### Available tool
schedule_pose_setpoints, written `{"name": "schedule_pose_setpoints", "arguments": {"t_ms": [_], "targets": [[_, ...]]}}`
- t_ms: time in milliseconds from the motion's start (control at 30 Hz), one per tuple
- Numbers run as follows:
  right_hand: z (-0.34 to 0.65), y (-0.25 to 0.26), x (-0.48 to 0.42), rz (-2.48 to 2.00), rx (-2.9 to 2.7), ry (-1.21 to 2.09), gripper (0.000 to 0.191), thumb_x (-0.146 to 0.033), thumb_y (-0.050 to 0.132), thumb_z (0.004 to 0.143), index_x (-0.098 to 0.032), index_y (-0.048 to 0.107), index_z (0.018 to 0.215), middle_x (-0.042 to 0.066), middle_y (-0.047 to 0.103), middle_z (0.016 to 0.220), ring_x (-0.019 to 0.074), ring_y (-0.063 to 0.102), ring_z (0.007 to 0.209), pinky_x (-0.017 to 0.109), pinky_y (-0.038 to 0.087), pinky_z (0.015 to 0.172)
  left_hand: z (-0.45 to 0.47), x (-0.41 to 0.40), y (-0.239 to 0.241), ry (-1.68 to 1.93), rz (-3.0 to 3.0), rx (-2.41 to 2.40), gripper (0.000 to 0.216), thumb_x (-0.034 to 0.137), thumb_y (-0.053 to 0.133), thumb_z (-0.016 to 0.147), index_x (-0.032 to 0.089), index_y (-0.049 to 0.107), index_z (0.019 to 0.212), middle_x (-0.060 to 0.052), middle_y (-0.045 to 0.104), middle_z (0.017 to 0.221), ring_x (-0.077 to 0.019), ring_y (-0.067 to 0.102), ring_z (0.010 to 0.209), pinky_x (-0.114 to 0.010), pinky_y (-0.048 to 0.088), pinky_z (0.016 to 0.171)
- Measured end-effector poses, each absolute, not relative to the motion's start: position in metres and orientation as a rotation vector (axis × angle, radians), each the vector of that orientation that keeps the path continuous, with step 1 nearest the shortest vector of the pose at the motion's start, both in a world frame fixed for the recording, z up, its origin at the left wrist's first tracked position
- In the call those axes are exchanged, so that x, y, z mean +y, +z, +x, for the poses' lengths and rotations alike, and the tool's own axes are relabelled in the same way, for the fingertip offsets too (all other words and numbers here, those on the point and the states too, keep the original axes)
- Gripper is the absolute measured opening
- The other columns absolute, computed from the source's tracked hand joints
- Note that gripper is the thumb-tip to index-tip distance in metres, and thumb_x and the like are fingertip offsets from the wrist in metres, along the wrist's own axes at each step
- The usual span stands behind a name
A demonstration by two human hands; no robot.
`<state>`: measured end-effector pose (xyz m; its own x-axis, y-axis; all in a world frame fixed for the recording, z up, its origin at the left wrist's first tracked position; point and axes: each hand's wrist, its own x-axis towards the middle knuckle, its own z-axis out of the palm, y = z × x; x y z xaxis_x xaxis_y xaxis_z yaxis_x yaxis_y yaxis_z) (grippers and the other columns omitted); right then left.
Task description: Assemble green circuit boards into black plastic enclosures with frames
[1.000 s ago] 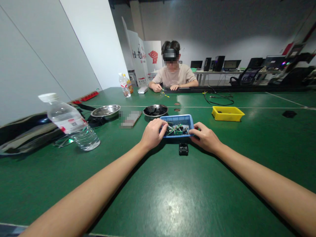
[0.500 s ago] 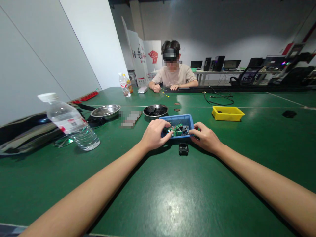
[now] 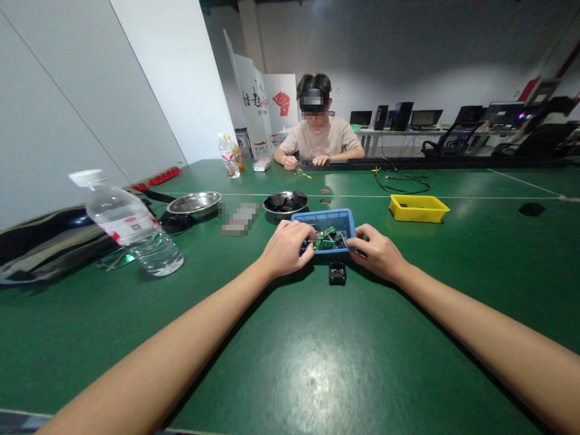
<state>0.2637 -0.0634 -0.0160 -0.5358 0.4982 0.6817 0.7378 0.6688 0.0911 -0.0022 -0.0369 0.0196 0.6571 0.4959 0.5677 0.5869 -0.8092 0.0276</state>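
A blue tray (image 3: 325,216) holding several small green circuit boards (image 3: 325,237) sits on the green table in front of me. My left hand (image 3: 287,247) reaches into the tray's near left corner, its fingers curled and pinched on something among the boards that I cannot make out. My right hand (image 3: 377,252) rests at the tray's near right corner, fingers bent against the rim. A small black square part (image 3: 336,273) lies on the table just before the tray, between my two hands.
A water bottle (image 3: 127,221) lies tilted at left beside a black bag (image 3: 49,240). Two metal bowls (image 3: 194,203) (image 3: 285,202) and a yellow tray (image 3: 417,208) stand behind the blue tray. A person works at the far side (image 3: 317,136).
My left hand has shifted a little right and closed its fingers deeper among the boards. The right hand and the tray have stayed put.
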Motion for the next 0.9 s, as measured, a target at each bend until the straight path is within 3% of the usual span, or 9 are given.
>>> {"name": "schedule_pose_setpoints", "arguments": {"t_ms": [200,433,667,900], "targets": [[0.261,-0.014,-0.064,-0.947,-2.252,-0.524,0.017,-0.020,0.053,0.092,-0.018,0.070,0.095,0.010,0.057,0.092,0.0177,0.054,0.077,0.025,0.048,0.063,0.001,-0.036,0.016,-0.750,-2.730,-0.836,0.039,0.005,0.046,0.080,0.018,0.060,0.114,-0.008,0.070,0.116,-0.0238,0.061,0.103,-0.039,0.038,0.087],[0.261,-0.015,-0.065,-0.967,-2.248,-0.506,0.018,-0.021,0.053,0.092,-0.019,0.070,0.097,0.010,0.058,0.095,0.0179,0.055,0.080,0.026,0.050,0.066,0.009,-0.040,0.015,-0.706,-2.615,-0.877,0.020,0.027,0.047,0.095,0.016,0.063,0.100,-0.008,0.071,0.097,-0.0241,0.061,0.092,-0.038,0.039,0.081],[0.261,-0.015,-0.065,-0.979,-2.269,-0.488,0.017,-0.020,0.054,0.091,-0.020,0.070,0.097,0.009,0.056,0.094,0.0174,0.053,0.079,0.025,0.048,0.065,0.009,-0.036,0.014,-0.709,-2.584,-0.861,0.020,0.023,0.043,0.099,0.017,0.061,0.096,-0.007,0.070,0.090,-0.0212,0.060,0.083,-0.034,0.038,0.074],[0.259,-0.014,-0.065,-0.948,-2.283,-0.524,0.018,-0.017,0.055,0.089,-0.020,0.070,0.097,0.009,0.056,0.093,0.0180,0.052,0.079,0.025,0.045,0.063,0.010,-0.036,0.010,-0.892,-2.669,-0.924,0.013,0.011,0.049,0.091,0.017,0.060,0.096,-0.005,0.070,0.089,-0.0201,0.063,0.081,-0.034,0.043,0.077]]}}
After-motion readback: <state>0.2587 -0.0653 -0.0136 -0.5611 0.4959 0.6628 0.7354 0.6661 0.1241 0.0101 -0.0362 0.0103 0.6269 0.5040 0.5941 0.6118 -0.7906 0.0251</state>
